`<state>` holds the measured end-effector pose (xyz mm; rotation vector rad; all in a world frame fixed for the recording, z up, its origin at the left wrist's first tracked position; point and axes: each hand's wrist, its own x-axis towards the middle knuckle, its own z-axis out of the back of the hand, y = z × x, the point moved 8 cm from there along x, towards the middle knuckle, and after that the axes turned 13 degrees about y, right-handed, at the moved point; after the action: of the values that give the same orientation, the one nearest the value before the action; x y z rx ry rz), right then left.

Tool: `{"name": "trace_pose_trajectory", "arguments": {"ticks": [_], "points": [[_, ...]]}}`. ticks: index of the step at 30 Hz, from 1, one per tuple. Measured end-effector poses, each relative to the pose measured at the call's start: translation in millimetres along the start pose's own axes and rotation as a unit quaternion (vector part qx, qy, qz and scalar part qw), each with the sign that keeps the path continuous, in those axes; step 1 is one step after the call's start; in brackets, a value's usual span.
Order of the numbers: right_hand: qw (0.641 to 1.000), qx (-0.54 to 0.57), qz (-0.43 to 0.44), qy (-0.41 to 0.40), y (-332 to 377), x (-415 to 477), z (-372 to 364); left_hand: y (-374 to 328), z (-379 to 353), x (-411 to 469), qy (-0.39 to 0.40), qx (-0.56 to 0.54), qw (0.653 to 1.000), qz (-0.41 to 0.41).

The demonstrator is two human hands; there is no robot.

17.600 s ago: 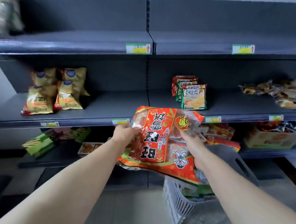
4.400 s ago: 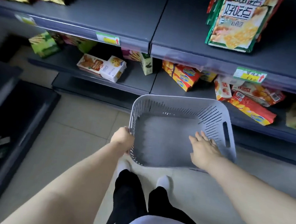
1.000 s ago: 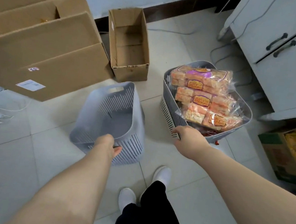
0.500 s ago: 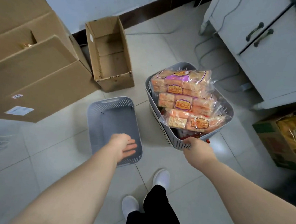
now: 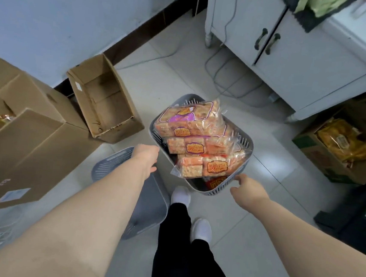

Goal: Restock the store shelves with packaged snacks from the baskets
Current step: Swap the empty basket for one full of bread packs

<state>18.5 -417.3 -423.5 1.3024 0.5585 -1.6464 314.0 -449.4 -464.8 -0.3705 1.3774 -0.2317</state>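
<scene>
A grey plastic basket (image 5: 248,145) stands on the tiled floor, piled with clear packs of orange-brown rice snack bars (image 5: 196,137) with purple and orange labels. My left hand (image 5: 145,157) is at the basket's near-left rim, with its fingers hidden behind the back of the hand. At the near-right rim is my right hand (image 5: 248,188), thumb and forefinger spread and the fingertip touching the rim. A second, empty grey basket (image 5: 156,205) lies on the floor under my left forearm.
Large cardboard boxes (image 5: 27,145) and a small open carton (image 5: 105,101) stand at the left by the wall. A white cabinet (image 5: 286,52) with loose cables is at the back right. An open box of yellow packs (image 5: 342,144) sits at the right. My feet are just below the baskets.
My left hand has left the empty basket on the floor and moved to the full basket's left rim. My right hand has shifted along the near rim to the right and loosened.
</scene>
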Motion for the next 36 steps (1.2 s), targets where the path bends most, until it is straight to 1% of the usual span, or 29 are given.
{"name": "trace_pose_trajectory", "arguments": {"ticks": [5, 7, 10, 12, 16, 19, 21, 22, 24, 25, 27, 29, 31, 34, 36], "points": [[0.997, 0.079, -0.013, -0.002, 10.9, 15.0, 13.9, -61.0, 6.5, 31.0, -0.052, 0.080, 0.995, -0.027], [0.993, 0.113, -0.031, -0.012, 15.4, 25.0, 21.5, -85.4, 4.9, 49.4, -0.053, 0.106, 0.992, -0.031], [0.987, 0.145, -0.063, -0.005, 24.7, 42.1, 25.4, -120.5, 3.7, 73.1, -0.054, 0.191, 0.979, -0.034], [0.976, 0.199, -0.091, -0.001, 27.6, 55.4, 22.1, -141.4, 1.8, 89.9, -0.040, 0.235, 0.970, -0.039], [0.928, 0.338, -0.155, -0.027, 24.9, 84.3, 11.9, -162.9, -0.5, 131.7, -0.023, 0.278, 0.960, -0.027], [0.875, 0.420, -0.224, -0.089, 15.8, 93.2, 10.0, -162.6, -13.1, 157.0, 0.008, 0.271, 0.962, -0.019], [0.843, 0.444, -0.272, -0.137, 5.4, 95.9, 9.5, -159.3, -25.9, 175.0, 0.036, 0.268, 0.963, -0.010], [0.835, 0.437, -0.294, -0.160, 0.7, 93.0, 9.2, -156.1, -31.2, 185.1, 0.047, 0.268, 0.962, -0.006], [0.816, 0.434, -0.318, -0.209, -7.2, 85.9, 7.3, -142.0, -34.5, 225.7, 0.064, 0.276, 0.959, -0.001], [0.804, 0.446, -0.323, -0.223, -11.2, 85.3, 3.6, -128.8, -31.9, 260.3, 0.064, 0.282, 0.957, 0.004], [0.779, 0.500, -0.314, -0.209, -15.9, 89.3, -6.9, -114.3, -33.7, 291.1, 0.068, 0.287, 0.955, 0.017], [0.767, 0.557, -0.278, -0.156, -14.1, 99.4, -15.3, -114.4, -37.9, 297.9, 0.074, 0.289, 0.954, 0.011], [0.774, 0.569, -0.253, -0.110, -11.8, 105.6, -18.0, -123.4, -44.0, 287.6, 0.087, 0.282, 0.955, -0.003], [0.785, 0.557, -0.252, -0.097, -13.7, 108.8, -15.3, -138.5, -56.5, 249.4, 0.105, 0.274, 0.956, 0.005], [0.786, 0.555, -0.256, -0.091, -12.6, 108.5, -14.9, -137.8, -62.7, 234.3, 0.129, 0.255, 0.958, 0.031]]}}
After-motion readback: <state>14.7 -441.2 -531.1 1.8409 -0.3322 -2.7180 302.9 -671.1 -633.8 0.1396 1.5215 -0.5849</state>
